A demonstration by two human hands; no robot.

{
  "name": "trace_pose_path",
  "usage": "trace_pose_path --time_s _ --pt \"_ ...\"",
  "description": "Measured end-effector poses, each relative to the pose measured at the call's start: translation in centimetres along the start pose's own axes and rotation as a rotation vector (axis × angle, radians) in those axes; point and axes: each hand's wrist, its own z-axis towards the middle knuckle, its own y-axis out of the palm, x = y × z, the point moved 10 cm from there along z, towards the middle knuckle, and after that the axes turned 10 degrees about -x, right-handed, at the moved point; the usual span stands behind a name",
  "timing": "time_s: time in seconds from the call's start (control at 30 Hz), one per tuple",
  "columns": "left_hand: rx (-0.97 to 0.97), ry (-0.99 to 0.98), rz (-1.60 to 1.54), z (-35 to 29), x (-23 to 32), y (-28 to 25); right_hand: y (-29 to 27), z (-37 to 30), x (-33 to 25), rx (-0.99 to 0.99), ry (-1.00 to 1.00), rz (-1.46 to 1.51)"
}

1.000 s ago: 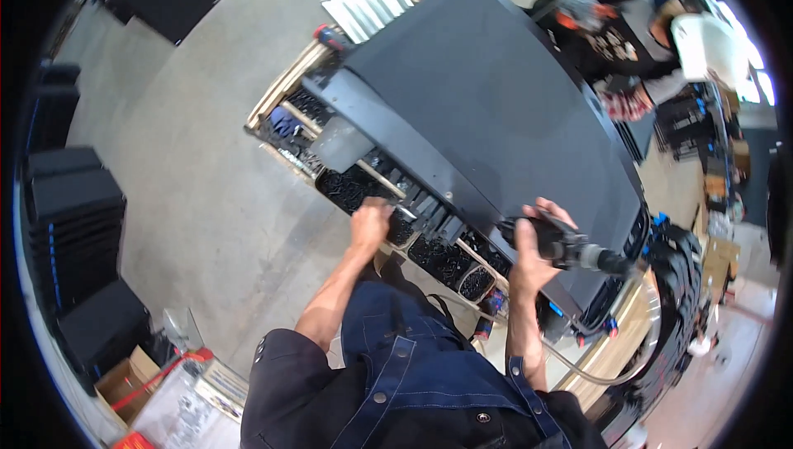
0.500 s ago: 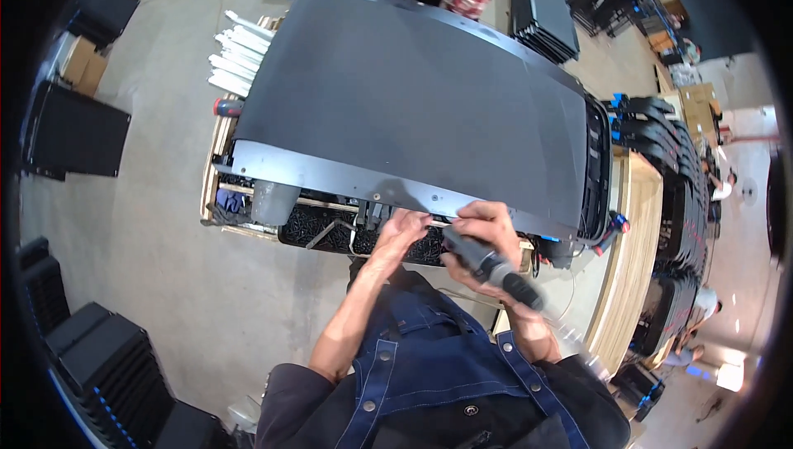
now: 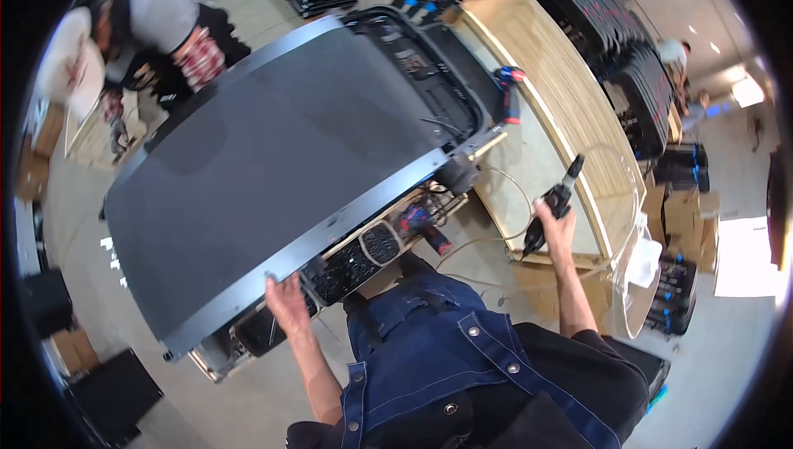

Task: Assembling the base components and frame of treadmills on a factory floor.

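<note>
A large dark grey panel (image 3: 273, 143) with silvery metal edge strips lies on a low stand in front of me. My left hand (image 3: 289, 307) is at its near edge strip (image 3: 299, 259), fingers extended and the fingertips at the metal. Out to the right, my right hand (image 3: 555, 230) grips a black power driver (image 3: 557, 199), its narrow end pointing up and away. The driver is over the pale surface beside a wooden frame, well apart from the panel. Below the panel's near edge, a tray of small black screws (image 3: 343, 275) shows.
Two red-and-black cordless drills, one under the panel's edge (image 3: 423, 226) and one at its right end (image 3: 510, 95), lie nearby. A long wooden crate (image 3: 570, 77) and a thin hose (image 3: 529, 201) are on the right. Two people (image 3: 161, 15) stand at the far left.
My view has turned right. My right hand has carried the driver away from the panel's edge, out to the right. My left hand now rests farther left along the strip.
</note>
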Motion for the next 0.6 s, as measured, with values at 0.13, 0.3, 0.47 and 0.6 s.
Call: trace_pose_path --time_s 0.13,0.3,0.47,0.6 --pt "-0.032 -0.003 -0.158 -0.3 0.3 4.0 -5.4 10.3 4.3 0.017 -0.057 0.001" --pt "0.017 0.035 -0.186 -0.4 0.3 3.7 0.3 22.8 14.8 -0.241 -0.028 -0.223" --pt "-0.03 0.005 -0.146 -0.5 0.2 2.4 9.0 31.3 25.9 -0.343 0.035 -0.124" --pt "0.075 -0.016 -0.122 0.7 -0.7 3.4 10.0 33.3 30.5 -0.283 0.206 -0.148"
